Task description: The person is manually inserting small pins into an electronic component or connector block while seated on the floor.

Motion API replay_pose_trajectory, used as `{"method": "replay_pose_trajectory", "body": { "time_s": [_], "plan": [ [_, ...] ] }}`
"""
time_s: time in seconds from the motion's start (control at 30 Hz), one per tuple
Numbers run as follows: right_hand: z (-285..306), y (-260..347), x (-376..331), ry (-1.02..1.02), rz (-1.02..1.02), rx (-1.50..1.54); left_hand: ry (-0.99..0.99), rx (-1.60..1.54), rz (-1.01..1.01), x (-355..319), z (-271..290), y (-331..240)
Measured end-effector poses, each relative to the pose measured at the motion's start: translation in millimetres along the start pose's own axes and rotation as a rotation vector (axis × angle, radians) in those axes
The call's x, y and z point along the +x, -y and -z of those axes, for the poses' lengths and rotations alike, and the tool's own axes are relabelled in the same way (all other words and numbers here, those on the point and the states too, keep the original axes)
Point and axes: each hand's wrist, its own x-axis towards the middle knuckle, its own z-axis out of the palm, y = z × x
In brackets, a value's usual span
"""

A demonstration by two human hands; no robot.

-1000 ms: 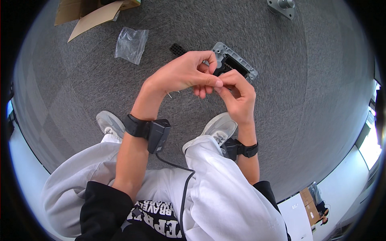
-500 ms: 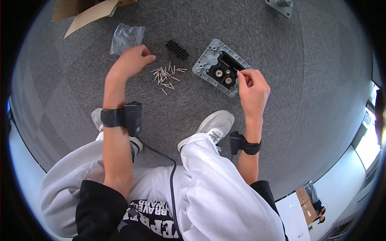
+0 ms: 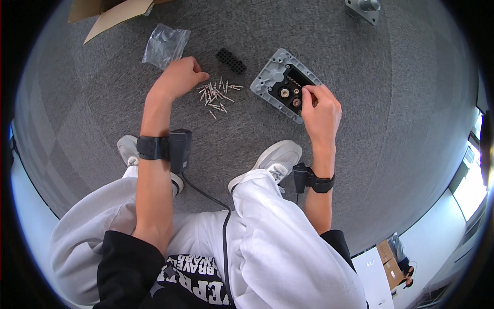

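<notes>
"Which step is this?"
"Seemingly fitting pins [image 3: 216,93] into the grey housing [image 3: 264,82] on the floor [image 3: 381,154]. The right hand [image 3: 322,112] has a narrow, pinched grip over its black insert [image 3: 291,87]; I can't tell whether it holds a pin."
"And the left hand [image 3: 177,78]?"
"Loosely curled just beside the pins; I can't see inside."
"Next move?"
"Probably calls for lining a pin up straight with the insert."

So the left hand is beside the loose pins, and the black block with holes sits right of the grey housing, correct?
No: in the head view, the black block with holes lies left of the grey housing; the left hand is beside the loose pins.
</notes>
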Motion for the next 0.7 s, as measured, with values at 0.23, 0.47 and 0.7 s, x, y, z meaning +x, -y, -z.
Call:
{"method": "replay_pose_trajectory", "body": {
  "time_s": [0.23,0.47,0.7],
  "plan": [
    [0,3,-4,-0.022,-0.068,0.069,0.104,0.045,0.015,-9,-15,-31],
    [0,9,-4,-0.064,-0.048,0.121,-0.149,0.184,0.064,-19,-43,-54],
    [-1,12,-5,-0.076,-0.029,0.155,-0.214,0.195,0.072,-23,-47,-61]
  ]
}}
